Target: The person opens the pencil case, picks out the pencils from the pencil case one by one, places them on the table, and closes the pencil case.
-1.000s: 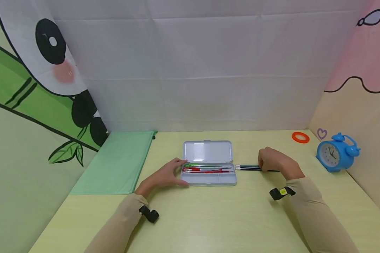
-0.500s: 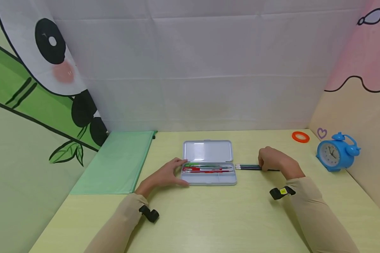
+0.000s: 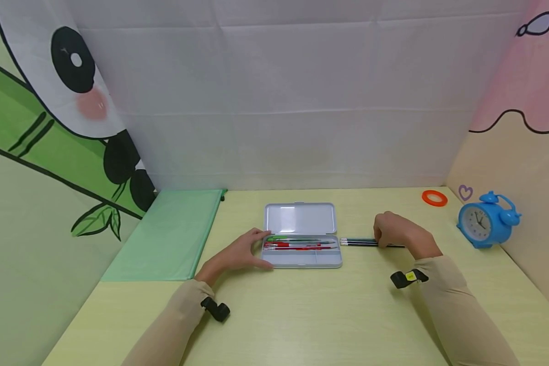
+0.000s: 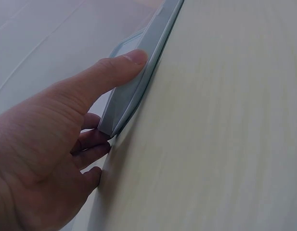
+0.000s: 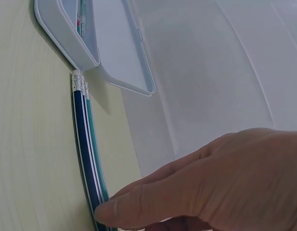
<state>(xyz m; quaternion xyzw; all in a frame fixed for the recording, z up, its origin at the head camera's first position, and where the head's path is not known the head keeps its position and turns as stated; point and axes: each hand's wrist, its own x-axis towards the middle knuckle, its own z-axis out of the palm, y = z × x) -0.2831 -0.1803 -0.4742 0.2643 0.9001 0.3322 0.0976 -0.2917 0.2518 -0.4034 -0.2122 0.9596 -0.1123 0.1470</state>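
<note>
1. The table is pale yellow with a faint wood grain.
2. On its left, reaching to the far edge, a green cloth lies flat, a small black piece at its far right corner.
3. Near the middle sits the pale case, open, its lid folded back toward the far edge.
4. Just right of it lie the pencils, side by side, eraser ends toward the case.
5. The orange ring lies flat near the far right corner.
6. The blue clock stands upright nearer the viewer, by the right edge.
</note>
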